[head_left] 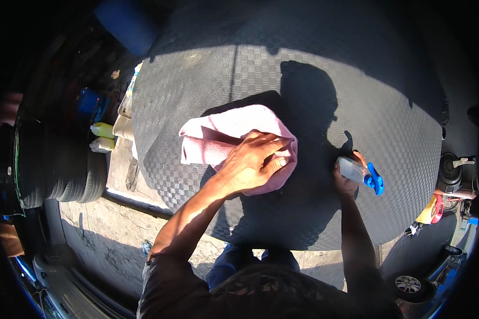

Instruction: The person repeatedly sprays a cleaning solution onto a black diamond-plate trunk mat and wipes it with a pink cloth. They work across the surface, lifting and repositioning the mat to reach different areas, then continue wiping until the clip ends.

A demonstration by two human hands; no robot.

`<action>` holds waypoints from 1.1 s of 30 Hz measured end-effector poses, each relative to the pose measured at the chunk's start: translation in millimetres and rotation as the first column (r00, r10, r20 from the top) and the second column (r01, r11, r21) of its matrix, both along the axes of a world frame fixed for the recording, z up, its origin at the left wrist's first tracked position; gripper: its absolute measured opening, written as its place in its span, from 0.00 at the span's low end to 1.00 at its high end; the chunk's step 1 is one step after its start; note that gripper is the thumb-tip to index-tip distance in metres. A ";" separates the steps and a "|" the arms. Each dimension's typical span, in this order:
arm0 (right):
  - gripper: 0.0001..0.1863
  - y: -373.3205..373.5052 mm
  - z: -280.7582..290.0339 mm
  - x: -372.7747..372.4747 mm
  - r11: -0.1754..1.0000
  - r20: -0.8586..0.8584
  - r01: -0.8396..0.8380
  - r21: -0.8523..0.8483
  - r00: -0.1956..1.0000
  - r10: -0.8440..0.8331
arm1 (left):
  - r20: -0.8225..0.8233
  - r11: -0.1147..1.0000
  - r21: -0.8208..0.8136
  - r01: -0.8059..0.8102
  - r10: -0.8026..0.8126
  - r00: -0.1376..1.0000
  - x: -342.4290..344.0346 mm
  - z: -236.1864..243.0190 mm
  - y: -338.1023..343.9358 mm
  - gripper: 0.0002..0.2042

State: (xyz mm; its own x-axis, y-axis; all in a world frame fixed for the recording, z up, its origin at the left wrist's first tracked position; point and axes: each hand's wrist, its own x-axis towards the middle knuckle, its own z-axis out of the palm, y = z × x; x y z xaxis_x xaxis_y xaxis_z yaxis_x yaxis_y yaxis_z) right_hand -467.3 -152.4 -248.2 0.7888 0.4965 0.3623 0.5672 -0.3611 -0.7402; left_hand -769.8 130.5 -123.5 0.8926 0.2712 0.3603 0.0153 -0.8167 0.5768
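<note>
Over the middle of a table covered with a black textured mat (388,127), a pink cloth (250,118) is bunched in loose folds. My left hand (254,159) is closed on it, with thumb and fingers pinching its right part. To the right, my right hand (346,184) is wrapped around a clear spray bottle (351,169) with a blue trigger head (376,181). The bottle is tilted, its head pointing to the lower right. Part of the right hand lies in shade and behind the bottle.
Dark tyres (93,178) stand at the left, near a yellow-green bottle (102,129) and a clear jug (102,144). Beyond the table's right edge are a red-handled yellow container (431,211) and a car wheel (408,283). My head's shadow falls across the mat.
</note>
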 end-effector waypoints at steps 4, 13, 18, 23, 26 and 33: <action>0.38 -0.4 6.8 -2.0 0.992 0.069 0.053 -0.118 0.997 -0.045 | -0.290 0.920 -0.348 -0.183 0.080 0.954 27.3 -101.0 22.0 0.26; 0.46 -18.3 -14.2 8.3 0.972 0.167 0.051 -0.228 0.986 -0.012 | -0.369 0.367 0.232 -0.901 0.890 0.267 -44.2 -71.8 167.9 0.34; 0.43 -30.2 -14.4 5.9 0.981 -0.064 -0.082 -0.178 0.995 0.071 | -0.320 0.781 0.138 -0.609 0.617 0.719 -14.1 -132.4 215.6 0.37; 0.39 -11.6 -17.3 5.0 0.996 0.216 0.018 -0.091 0.976 0.002 | -0.650 0.385 0.089 -0.919 0.721 0.239 -97.2 -133.7 243.7 0.35; 0.42 -4.2 -17.4 4.5 0.999 0.220 -0.009 -0.044 0.975 0.018 | -0.426 0.447 -0.017 -0.894 0.806 0.411 -42.2 -112.8 185.5 0.47; 0.46 -11.1 -0.1 5.3 0.946 0.190 0.052 -0.319 0.982 0.010 | -0.237 0.647 0.119 -0.753 0.755 0.611 -26.5 -114.7 193.2 0.41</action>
